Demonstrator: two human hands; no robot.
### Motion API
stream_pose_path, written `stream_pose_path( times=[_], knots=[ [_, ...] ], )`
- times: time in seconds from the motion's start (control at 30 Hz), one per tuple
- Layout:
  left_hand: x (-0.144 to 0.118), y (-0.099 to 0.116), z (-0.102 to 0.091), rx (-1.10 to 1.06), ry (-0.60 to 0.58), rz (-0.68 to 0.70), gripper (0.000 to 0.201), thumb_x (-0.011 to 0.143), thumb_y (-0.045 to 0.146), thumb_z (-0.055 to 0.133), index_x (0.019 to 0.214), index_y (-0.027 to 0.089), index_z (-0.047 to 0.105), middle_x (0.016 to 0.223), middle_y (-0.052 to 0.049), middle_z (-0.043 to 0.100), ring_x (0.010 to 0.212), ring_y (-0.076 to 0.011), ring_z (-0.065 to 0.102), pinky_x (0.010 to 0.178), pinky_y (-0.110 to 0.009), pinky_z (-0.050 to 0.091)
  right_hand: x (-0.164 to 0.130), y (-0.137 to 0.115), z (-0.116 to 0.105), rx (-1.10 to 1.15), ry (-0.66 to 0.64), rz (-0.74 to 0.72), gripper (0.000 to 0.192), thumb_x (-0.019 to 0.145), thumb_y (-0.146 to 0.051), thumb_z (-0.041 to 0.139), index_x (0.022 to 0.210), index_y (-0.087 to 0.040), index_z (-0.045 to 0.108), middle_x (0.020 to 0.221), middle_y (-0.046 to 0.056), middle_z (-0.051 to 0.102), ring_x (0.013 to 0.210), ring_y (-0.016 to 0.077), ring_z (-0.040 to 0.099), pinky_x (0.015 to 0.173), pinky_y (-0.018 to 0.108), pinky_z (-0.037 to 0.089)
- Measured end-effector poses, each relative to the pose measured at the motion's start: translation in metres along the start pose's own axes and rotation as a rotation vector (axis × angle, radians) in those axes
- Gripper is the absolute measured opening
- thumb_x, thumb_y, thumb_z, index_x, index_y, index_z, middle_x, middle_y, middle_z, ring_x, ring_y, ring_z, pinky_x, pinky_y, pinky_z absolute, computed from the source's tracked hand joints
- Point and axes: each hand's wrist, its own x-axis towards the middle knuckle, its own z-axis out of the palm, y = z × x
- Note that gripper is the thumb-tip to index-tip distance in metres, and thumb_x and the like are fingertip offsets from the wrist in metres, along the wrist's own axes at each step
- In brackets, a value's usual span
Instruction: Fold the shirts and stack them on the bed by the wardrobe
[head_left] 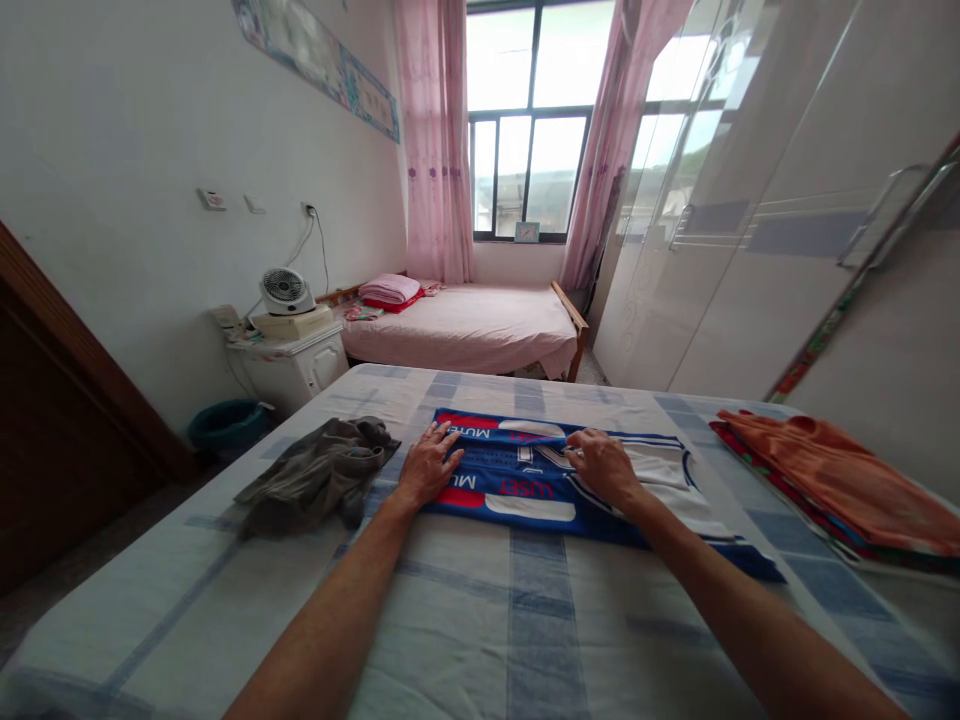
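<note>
A blue sports jersey [525, 482] with white and red panels lies flat and partly folded on a bed with a blue-checked sheet [480, 610]. My left hand [429, 462] rests palm down on the jersey's left end, fingers spread. My right hand [604, 466] lies on the middle of the jersey, fingers bent and pressing or pinching the fabric near a fold. A white part of the jersey [664, 470] shows to the right of that hand.
A crumpled grey-brown garment [319, 475] lies left of the jersey. Folded orange and red clothes [832, 485] are stacked at the right. Beyond stand a pink bed [480, 325], a white nightstand with a fan [289, 345], a teal bin [225, 425] and a glossy wardrobe [750, 200].
</note>
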Motion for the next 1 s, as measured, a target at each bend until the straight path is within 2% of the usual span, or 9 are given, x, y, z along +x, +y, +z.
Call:
stream_pose_path(
  times=[0.17,0.33,0.5,0.67,0.83,1.0],
  knots=[
    [-0.001,-0.001,0.002,0.012,-0.088,-0.005,0.041,0.09,0.038,0.04,0.127,0.022,0.052,0.135,-0.007,0.049,0.13,-0.0244,0.036,0.105,-0.04,0.032,0.005,0.003,0.017,-0.079,0.023,0.0,0.016,0.083,-0.025,0.049,0.088,-0.02,0.063,0.092,0.008,0.065,0.094,0.0226,0.056,0.078,0.034,0.035],
    [-0.002,0.002,0.0,0.024,-0.083,-0.038,0.041,0.09,0.037,0.04,0.125,0.021,0.053,0.134,-0.006,0.051,0.129,-0.0231,0.038,0.106,-0.038,0.029,0.002,0.012,0.024,-0.108,0.071,-0.009,0.022,0.088,-0.02,0.039,0.089,-0.018,0.061,0.091,0.009,0.064,0.088,0.0215,0.058,0.078,0.034,0.034],
    [-0.001,0.003,0.0,0.008,-0.081,-0.068,0.041,0.089,0.036,0.042,0.126,0.019,0.051,0.133,-0.008,0.051,0.128,-0.0217,0.039,0.106,-0.035,0.03,0.0,0.023,0.027,-0.07,0.07,-0.029,0.022,0.088,-0.024,0.04,0.089,-0.02,0.061,0.092,0.006,0.064,0.087,0.0186,0.059,0.079,0.031,0.035],
    [0.0,0.002,0.001,0.028,-0.082,-0.066,0.041,0.089,0.035,0.042,0.125,0.018,0.052,0.134,-0.008,0.05,0.128,-0.0218,0.039,0.105,-0.036,0.031,0.001,0.02,0.028,-0.074,0.074,-0.094,0.021,0.087,-0.025,0.043,0.093,-0.022,0.062,0.095,0.005,0.064,0.092,0.0197,0.057,0.082,0.032,0.033],
    [-0.001,0.002,-0.001,0.042,-0.087,-0.052,0.041,0.09,0.035,0.041,0.125,0.017,0.052,0.133,-0.009,0.051,0.127,-0.0217,0.04,0.105,-0.036,0.031,0.008,0.017,0.025,-0.119,0.093,-0.076,0.022,0.088,-0.023,0.041,0.085,-0.019,0.062,0.089,0.008,0.064,0.083,0.0205,0.057,0.079,0.033,0.033],
    [-0.001,0.002,-0.001,0.033,-0.077,-0.063,0.039,0.089,0.034,0.041,0.123,0.018,0.054,0.133,-0.008,0.051,0.127,-0.0215,0.041,0.106,-0.036,0.031,0.007,0.022,0.02,-0.108,0.133,-0.047,0.021,0.086,-0.019,0.041,0.089,-0.018,0.061,0.093,0.009,0.064,0.088,0.0218,0.056,0.082,0.035,0.031]
  ],
)
